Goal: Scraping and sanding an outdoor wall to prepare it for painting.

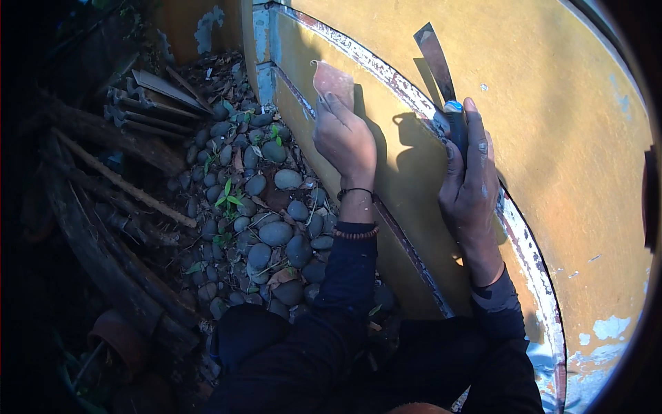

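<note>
My left hand (350,141) pinches a bent, pinkish-brown sheet of sandpaper (334,80) and holds it up by the yellow painted surface (558,152). My right hand (474,183) is closed on the dark handle of a scraper (437,63). Its rusty, widening blade points up and slightly left, and the handle has a blue and white end by the blade. A raised curved strip (372,63) with worn white and reddish paint runs behind my right hand. Shadows of both hands fall on the yellow surface.
Rounded grey stones (276,233) with small green plants (227,199) cover the ground to the left. Beyond them lie stacked boards (169,91), a long stick (124,181) and weathered timber (103,265). A clay pot (123,337) stands at the lower left, in shade.
</note>
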Demonstrator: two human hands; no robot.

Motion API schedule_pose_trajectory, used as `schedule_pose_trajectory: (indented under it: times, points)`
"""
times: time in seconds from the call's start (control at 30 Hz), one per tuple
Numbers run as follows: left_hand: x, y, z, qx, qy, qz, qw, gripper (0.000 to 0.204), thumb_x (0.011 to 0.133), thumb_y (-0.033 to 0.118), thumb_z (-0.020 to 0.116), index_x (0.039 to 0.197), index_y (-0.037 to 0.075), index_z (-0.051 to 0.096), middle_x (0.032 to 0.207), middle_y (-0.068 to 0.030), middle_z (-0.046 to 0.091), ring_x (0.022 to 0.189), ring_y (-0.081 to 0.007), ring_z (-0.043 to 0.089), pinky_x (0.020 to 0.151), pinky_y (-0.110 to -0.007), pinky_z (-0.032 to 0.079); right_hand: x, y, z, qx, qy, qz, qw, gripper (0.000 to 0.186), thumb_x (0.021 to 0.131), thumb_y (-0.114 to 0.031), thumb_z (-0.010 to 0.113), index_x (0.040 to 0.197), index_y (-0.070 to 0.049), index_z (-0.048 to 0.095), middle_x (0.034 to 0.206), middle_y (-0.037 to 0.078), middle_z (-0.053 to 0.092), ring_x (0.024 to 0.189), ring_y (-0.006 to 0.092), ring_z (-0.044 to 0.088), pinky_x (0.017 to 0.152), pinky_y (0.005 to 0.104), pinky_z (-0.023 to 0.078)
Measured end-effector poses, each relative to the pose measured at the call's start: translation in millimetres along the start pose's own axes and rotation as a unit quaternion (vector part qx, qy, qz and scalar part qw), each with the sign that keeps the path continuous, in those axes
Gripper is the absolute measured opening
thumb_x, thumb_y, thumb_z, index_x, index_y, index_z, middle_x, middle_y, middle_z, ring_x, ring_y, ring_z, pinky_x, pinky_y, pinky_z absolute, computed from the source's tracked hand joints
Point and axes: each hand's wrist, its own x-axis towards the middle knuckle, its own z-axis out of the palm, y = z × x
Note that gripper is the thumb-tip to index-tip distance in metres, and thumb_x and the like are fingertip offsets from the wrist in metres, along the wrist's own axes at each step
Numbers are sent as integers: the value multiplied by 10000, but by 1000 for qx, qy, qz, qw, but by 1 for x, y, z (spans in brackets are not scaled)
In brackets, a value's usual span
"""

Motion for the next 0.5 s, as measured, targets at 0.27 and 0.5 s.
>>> schedule_pose_trajectory:
  times: [0.27,0.5]
  points:
    - [-38,8,29,22,-187,155,970,576,959,181,464,1473,-63,375,1539,-303,325,1448,-413,290,1199,-484,215,1,3,3,22,-17,21,999,532,973,-2,531,1489,-25,405,1269,236,593,1091,360,639,888,417,531]
    - [-1,-2,36,130,-210,207,947,524,973,296,453,1401,-6,491,1558,-260,327,1472,-422,246,1201,-554,166,5,15,12,-7,-39,-14,999,622,823,100,584,1428,19,465,1241,223,595,1074,369,633,898,419,536]
